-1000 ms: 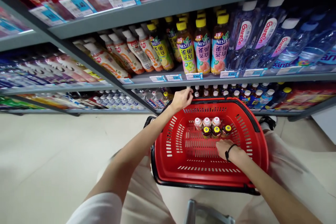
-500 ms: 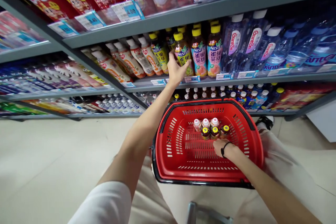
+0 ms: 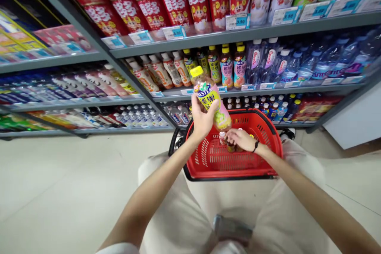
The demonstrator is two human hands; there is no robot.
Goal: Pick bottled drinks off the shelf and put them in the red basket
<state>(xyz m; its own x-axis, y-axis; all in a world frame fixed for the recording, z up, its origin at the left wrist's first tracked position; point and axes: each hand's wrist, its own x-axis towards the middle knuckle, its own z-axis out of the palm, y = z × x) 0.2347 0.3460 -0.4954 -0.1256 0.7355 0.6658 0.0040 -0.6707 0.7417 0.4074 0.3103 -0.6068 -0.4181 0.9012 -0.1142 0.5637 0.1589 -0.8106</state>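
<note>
My left hand [image 3: 204,117] is closed around the middle of a Nestea bottle [image 3: 218,105] with a yellow cap and a yellow-pink label. The bottle tilts, cap toward the shelf and base over the red shopping basket [image 3: 238,174]. My right hand [image 3: 242,139], wearing a black wristband, hovers over the basket with loosely bent fingers just below the bottle's base. Whether it touches the base I cannot tell. Inside the basket, small bottles [image 3: 230,147] stand partly hidden under that hand; a white-capped bottle [image 3: 222,138] shows beside them.
More Nestea bottles [image 3: 226,67] stand on the middle shelf, between orange-labelled white-capped bottles [image 3: 169,69] and clear water bottles [image 3: 272,57]. Red cans [image 3: 198,2] fill the shelf above. The shelf edge [image 3: 178,43] runs behind the basket, and a white cabinet [image 3: 354,115] stands at right.
My left hand has pulled the Nestea bottle off the shelf and brought it nearer, over the basket. My right hand has risen from inside the basket toward the bottle's base. The view has shifted back.
</note>
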